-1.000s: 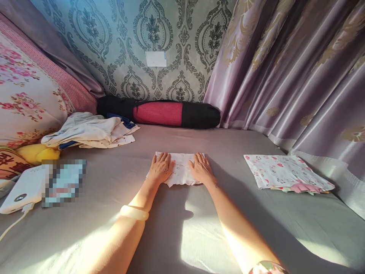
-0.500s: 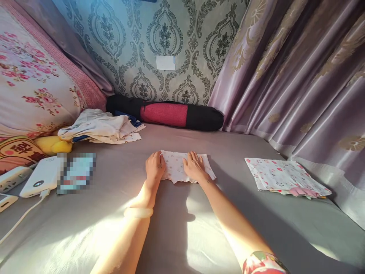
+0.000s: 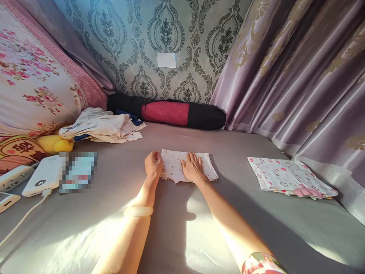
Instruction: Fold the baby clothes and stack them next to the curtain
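Note:
A white cloth garment (image 3: 173, 161) with a small pale print lies folded flat on the grey bedsheet (image 3: 168, 228), its near edge wavy. At its left edge is my left hand (image 3: 154, 165), closed, fingers curled against the fabric; the fingertips are partly hidden. My right hand (image 3: 193, 167) rests palm down on the right half of the garment, with its fingers stretched out. Off to the right sits a folded stack of white cloth (image 3: 288, 175) with red and black prints, away from both hands.
Rumpled clothes (image 3: 99, 123) lie at the back left, beside a yellow plush toy (image 3: 55, 144). A white power bank (image 3: 44, 177) with a cable, a power strip (image 3: 15, 177) and a blurred-out phone (image 3: 78, 172) are on the left. A black and red roll bag (image 3: 165, 113) lies along the wall.
My left hand has curled more and shifted slightly left at the garment's edge. The right hand stays flat on the cloth, moved a little left. The view has shifted slightly.

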`<state>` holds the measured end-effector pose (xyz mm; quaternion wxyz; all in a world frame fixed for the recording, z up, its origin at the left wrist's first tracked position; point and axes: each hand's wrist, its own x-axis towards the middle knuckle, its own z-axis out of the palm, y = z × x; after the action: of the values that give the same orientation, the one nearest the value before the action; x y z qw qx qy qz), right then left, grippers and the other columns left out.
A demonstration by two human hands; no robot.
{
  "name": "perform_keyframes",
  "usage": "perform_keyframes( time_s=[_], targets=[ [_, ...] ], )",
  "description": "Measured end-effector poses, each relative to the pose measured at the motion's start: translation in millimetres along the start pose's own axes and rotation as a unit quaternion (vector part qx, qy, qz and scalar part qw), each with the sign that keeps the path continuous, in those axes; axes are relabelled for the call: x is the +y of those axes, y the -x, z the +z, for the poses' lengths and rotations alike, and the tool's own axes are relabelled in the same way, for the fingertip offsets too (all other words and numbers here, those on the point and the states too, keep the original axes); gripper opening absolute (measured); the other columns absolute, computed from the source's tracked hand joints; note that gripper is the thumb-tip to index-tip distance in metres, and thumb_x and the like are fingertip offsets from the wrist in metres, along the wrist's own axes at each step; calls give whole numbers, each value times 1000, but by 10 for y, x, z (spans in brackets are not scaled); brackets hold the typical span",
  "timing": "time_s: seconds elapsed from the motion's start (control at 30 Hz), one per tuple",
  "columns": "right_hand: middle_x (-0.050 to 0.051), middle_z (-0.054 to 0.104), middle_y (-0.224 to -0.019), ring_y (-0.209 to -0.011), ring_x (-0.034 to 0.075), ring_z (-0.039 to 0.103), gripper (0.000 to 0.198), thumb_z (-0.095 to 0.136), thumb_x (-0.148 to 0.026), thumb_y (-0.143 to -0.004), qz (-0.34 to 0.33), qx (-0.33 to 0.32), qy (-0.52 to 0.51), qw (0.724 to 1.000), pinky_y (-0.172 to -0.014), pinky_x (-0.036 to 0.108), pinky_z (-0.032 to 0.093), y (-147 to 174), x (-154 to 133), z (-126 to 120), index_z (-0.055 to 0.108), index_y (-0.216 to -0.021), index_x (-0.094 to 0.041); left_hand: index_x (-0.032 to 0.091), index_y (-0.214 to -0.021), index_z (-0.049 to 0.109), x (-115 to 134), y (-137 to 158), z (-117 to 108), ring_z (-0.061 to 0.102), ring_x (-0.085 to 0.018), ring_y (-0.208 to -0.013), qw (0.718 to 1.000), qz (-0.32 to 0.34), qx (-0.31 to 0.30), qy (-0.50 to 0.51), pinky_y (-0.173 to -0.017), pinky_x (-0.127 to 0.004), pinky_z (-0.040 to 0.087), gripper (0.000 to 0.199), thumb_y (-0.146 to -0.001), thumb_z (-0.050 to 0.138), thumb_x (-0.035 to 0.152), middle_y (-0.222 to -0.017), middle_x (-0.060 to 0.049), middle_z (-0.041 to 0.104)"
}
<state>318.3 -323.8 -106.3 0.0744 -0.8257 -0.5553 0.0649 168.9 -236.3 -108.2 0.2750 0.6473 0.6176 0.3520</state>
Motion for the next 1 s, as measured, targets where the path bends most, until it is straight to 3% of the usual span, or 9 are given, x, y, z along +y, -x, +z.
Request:
perform_keyframes(
  time_s=[0.33,0.63,1.0],
  targets=[
    [16,26,-159,-147,27,19,61,18,-41,-101,-56,7,-19,998,-118,47,12,-29,-361,-7,31,-150,-7,18,-101,71,43,-4,-77,67,-25,-97,998,-51,3,31,-81,-33,50,31,-84,45,24,-100,-10,74],
    [15,30,-157,-146,26,22,61,20,-42,-101,-59,46,-19,997,-119,46,10,-26,-364,137,34,-149,-7,17,-101,71,67,-12,-90,67,-24,-95,997,-63,5,34,-83,-33,50,33,-84,44,24,-97,-10,74],
    [16,30,-157,-146,27,23,59,21,-39,-101,-76,39,-36,996,-118,48,13,-15,-565,54,35,-148,-6,16,-102,71,71,-13,-110,67,-23,-96,996,-70,6,47,-82,-31,49,31,-84,46,21,-101,-11,74]
  ],
)
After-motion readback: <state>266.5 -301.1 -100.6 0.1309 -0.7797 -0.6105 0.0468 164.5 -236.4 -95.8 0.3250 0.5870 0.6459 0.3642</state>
